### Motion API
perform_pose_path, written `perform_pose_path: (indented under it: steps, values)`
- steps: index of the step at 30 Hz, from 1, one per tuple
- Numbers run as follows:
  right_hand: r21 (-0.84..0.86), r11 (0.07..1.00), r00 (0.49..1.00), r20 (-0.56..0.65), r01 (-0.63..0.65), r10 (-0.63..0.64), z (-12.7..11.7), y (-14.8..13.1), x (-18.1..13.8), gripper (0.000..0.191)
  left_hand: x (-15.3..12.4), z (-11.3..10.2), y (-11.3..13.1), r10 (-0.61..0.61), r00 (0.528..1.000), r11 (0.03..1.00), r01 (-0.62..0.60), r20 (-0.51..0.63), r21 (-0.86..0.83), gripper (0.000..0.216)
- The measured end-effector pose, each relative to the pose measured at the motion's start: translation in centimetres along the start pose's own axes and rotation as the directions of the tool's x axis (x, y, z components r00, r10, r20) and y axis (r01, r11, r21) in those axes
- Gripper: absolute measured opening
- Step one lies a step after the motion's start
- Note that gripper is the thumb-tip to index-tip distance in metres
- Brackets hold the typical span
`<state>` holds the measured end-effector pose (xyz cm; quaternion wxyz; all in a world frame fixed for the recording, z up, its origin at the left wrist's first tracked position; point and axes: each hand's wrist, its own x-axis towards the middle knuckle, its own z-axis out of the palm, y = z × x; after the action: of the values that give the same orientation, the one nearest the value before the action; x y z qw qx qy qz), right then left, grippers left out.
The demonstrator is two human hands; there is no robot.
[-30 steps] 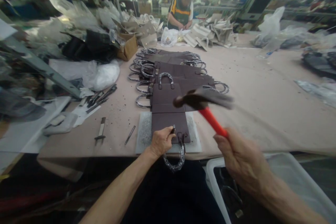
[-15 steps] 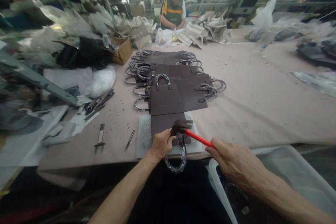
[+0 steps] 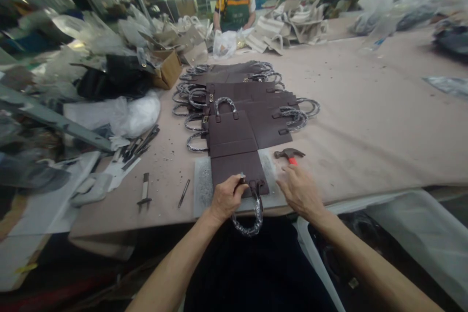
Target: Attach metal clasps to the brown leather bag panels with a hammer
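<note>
My left hand (image 3: 225, 200) is closed around a short metal punch (image 3: 242, 177), whose top end shows above the fingers. It is over the lower part of a dark brown leather bag panel (image 3: 234, 170), which rests on a pale stone slab (image 3: 202, 187). A plastic-wrapped handle (image 3: 248, 230) on the panel hangs over the table edge. On the right, a claw hammer (image 3: 289, 153) lies on the table, its red grip partly hidden by my right hand (image 3: 302, 187). That hand is blurred, its fingers apart and loose beside the grip.
More brown bag panels (image 3: 248, 92) with wrapped handles are piled beyond the slab. To the left lie a thin metal rod (image 3: 184, 193), another tool (image 3: 145, 192) and dark strips (image 3: 142, 144). Behind are a cardboard box (image 3: 168, 70), plastic bags and a co-worker (image 3: 236, 5).
The hammer has gone from above the punch in my left hand to the table on the right. My right hand has loosened from its grip. My left hand stays at the panel.
</note>
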<state>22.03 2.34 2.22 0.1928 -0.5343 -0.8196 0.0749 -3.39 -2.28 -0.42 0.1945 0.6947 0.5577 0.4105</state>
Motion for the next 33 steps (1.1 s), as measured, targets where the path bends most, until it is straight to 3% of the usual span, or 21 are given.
perform_pose_path:
  steps: [3, 5, 7, 9, 11, 13, 15, 16, 18, 20, 22, 26, 27, 33]
  values:
    - [0.164, 0.964, 0.977, 0.014, 0.209, -0.214, 2.0, -4.0, 0.5, 0.037, 0.0, 0.2, 0.1, -0.03, 1.0, 0.999, 0.03, -0.001, -0.031, 0.013]
    - [0.188, 0.954, 0.968, 0.043, 0.234, -0.246, 3.1, -5.6, 0.6, 0.036, 0.3, 0.4, 0.1, -0.1, 0.995, 0.989, 0.099, -0.003, -0.108, 0.012]
    - [0.182, 0.959, 0.972, 0.052, 0.217, -0.23, 3.7, -6.2, 0.6, 0.037, 1.2, 0.1, -0.1, -0.253, 0.964, 0.932, 0.22, -0.08, -0.288, 0.019]
    - [0.193, 0.958, 0.973, 0.051, 0.213, -0.226, 3.9, -6.0, 0.5, 0.037, 2.3, -1.1, -0.7, -0.447, 0.872, 0.806, 0.295, -0.201, -0.513, 0.031]
    - [0.209, 0.954, 0.973, 0.046, 0.214, -0.228, 4.0, -5.6, 0.4, 0.037, 3.2, -3.5, -1.8, -0.583, 0.76, 0.722, 0.322, -0.287, -0.612, 0.041]
    - [0.219, 0.953, 0.974, 0.041, 0.209, -0.223, 4.0, -5.4, 0.4, 0.038, 3.4, -6.8, -3.2, -0.616, 0.718, 0.759, 0.43, -0.325, -0.489, 0.044]
    - [0.223, 0.952, 0.975, 0.035, 0.207, -0.22, 4.2, -5.3, 0.4, 0.038, 3.0, -10.5, -4.8, -0.575, 0.75, 0.814, 0.565, -0.327, -0.136, 0.038]
    - [0.224, 0.952, 0.975, 0.033, 0.209, -0.221, 4.3, -5.3, 0.5, 0.038, 2.6, -12.1, -5.6, -0.553, 0.775, 0.792, 0.603, -0.306, 0.095, 0.034]
    - [0.223, 0.952, 0.975, 0.03, 0.209, -0.221, 4.4, -5.3, 0.5, 0.037, 1.6, -14.5, -6.9, -0.574, 0.783, 0.623, 0.608, -0.24, 0.492, 0.029]
    - [0.22, 0.952, 0.974, 0.03, 0.212, -0.224, 4.5, -5.3, 0.5, 0.036, 0.7, -15.7, -7.8, -0.662, 0.721, 0.415, 0.581, -0.206, 0.7, 0.029]
    - [0.214, 0.952, 0.973, 0.023, 0.221, -0.23, 4.6, -5.2, 0.6, 0.036, 0.0, -15.9, -7.8, -0.696, 0.687, 0.315, 0.553, -0.208, 0.771, 0.031]
    - [0.188, 0.951, 0.968, 0.002, 0.246, -0.251, 4.8, -5.0, 0.7, 0.036, -0.7, -14.6, -6.3, -0.602, 0.769, 0.361, 0.504, -0.217, 0.785, 0.031]
    - [0.182, 0.95, 0.966, -0.002, 0.254, -0.258, 4.9, -5.0, 0.7, 0.036, -0.8, -14.3, -5.9, -0.602, 0.771, 0.377, 0.503, -0.207, 0.778, 0.029]
    - [0.163, 0.946, 0.96, -0.026, 0.279, -0.279, 5.3, -4.9, 1.0, 0.036, -0.8, -13.2, -5.7, -0.762, 0.644, 0.428, 0.578, -0.067, 0.695, 0.021]
